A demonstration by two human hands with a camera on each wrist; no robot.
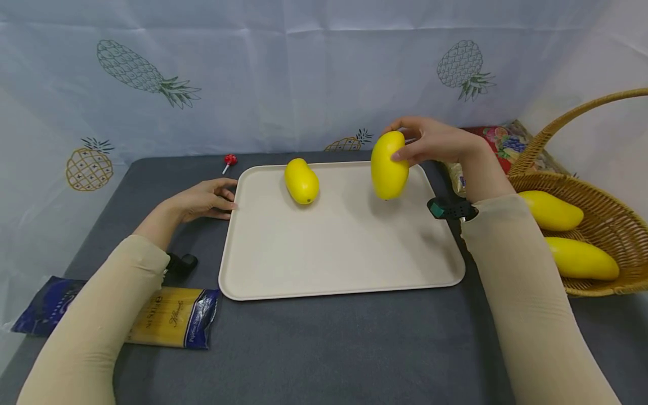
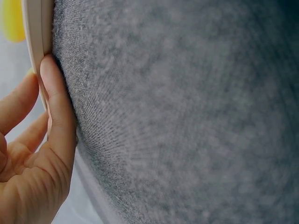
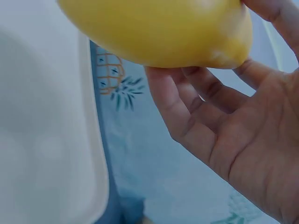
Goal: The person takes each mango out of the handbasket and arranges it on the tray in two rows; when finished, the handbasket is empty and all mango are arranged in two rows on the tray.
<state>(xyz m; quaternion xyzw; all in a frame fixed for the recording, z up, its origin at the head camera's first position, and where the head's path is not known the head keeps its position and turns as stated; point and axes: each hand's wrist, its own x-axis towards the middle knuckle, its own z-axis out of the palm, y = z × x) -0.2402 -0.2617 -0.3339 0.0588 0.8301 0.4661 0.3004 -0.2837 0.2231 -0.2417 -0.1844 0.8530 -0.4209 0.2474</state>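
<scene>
My right hand point(image 1: 430, 140) grips a yellow mango point(image 1: 388, 166) between thumb and fingers, holding it upright over the right rear part of a cream tray point(image 1: 329, 247). In the right wrist view the fingers curl under the mango point(image 3: 163, 32), whose top is cut off. A second mango point(image 1: 301, 181) lies on the tray's rear left part. At the tray's left edge, my left hand point(image 1: 205, 199) holds the rim with thumb and fingertips. The left wrist view shows the tray rim point(image 2: 38, 32) between the digits of the left hand point(image 2: 42, 158).
A wicker basket point(image 1: 625, 225) with two mangoes point(image 1: 582, 259) stands at the right, its handle arching high. Colourful packaging point(image 1: 498, 143) sits behind it. A spaghetti packet point(image 1: 172, 316) lies under the left forearm. A red lollipop point(image 1: 230, 160) lies near the table's back edge.
</scene>
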